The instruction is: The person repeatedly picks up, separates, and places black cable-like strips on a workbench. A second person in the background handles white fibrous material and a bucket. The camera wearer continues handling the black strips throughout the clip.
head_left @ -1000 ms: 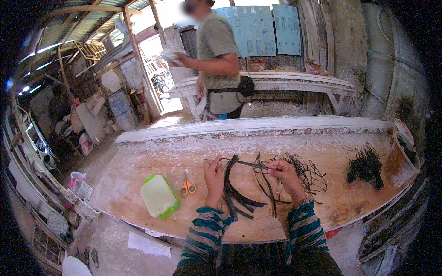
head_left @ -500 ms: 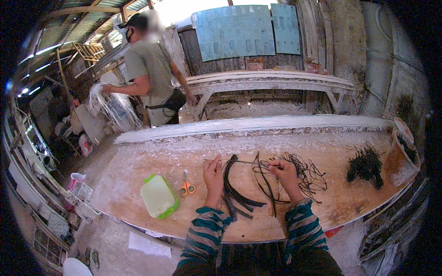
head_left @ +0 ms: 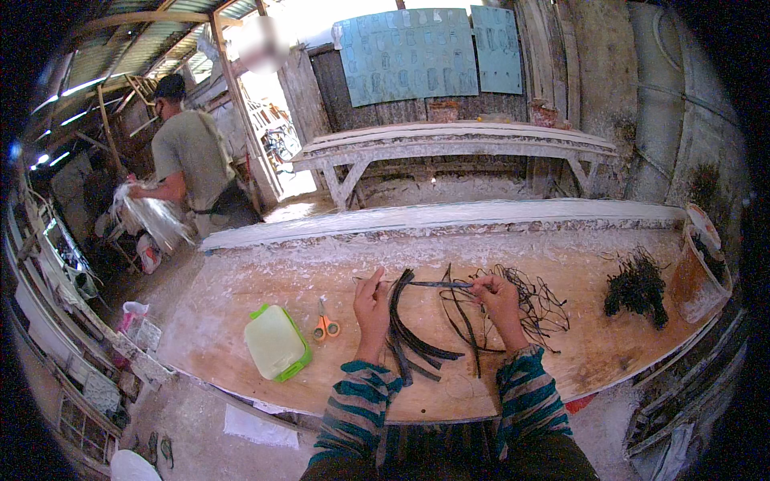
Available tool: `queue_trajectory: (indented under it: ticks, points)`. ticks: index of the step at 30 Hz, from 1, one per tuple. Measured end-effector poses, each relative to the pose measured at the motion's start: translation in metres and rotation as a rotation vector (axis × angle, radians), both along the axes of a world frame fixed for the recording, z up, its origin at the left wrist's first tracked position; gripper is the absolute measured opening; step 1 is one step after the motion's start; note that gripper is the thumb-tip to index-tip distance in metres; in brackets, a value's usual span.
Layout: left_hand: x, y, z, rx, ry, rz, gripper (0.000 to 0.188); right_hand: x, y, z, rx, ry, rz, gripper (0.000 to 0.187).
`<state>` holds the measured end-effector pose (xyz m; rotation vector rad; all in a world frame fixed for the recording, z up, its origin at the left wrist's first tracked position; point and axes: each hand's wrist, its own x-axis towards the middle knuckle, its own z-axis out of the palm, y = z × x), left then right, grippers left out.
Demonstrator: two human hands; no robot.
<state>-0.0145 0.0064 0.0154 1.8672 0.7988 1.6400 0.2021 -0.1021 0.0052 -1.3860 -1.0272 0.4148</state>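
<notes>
Between my two hands a thin dark strip (head_left: 439,284) is stretched level above the table. One end is pinched in my left hand (head_left: 371,305), the other in my right hand (head_left: 497,301); both hands are closed. Just right of my left hand lies a curved bundle of black strips (head_left: 411,325), with its upper end under the stretched strip. Looser black strands (head_left: 461,321) lie between the bundle and my right hand. Behind and beside that hand spreads a tangle of knotted black cord (head_left: 539,305).
Orange-handled scissors (head_left: 326,327) and a green-rimmed lidded box (head_left: 277,342) lie to the left. A dark clump of cords (head_left: 636,289) sits near a tilted bucket (head_left: 700,268) on the right. A long white board (head_left: 449,218) runs along the table's back. A person (head_left: 192,160) stands far left, holding pale fibres (head_left: 148,210).
The person behind the table has walked left with the pale fibres, uncovering a bright doorway. My hands have barely moved; the strip between them now looks wider and flatter.
</notes>
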Motion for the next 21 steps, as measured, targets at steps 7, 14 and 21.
queue_trajectory:
  ticks: [7,14,21]
  points:
    - [0.002,-0.004,0.003,0.111,-0.018,-0.024,0.02,0.014,-0.003,0.001,0.124,0.59,0.188,0.007]
    - [0.005,0.006,-0.012,-0.083,0.018,-0.093,0.014,0.019,-0.008,0.006,0.324,1.016,0.346,0.009]
    - [0.007,0.002,-0.011,-0.153,0.047,-0.174,0.018,0.035,-0.006,0.0,0.461,1.079,0.301,0.021]
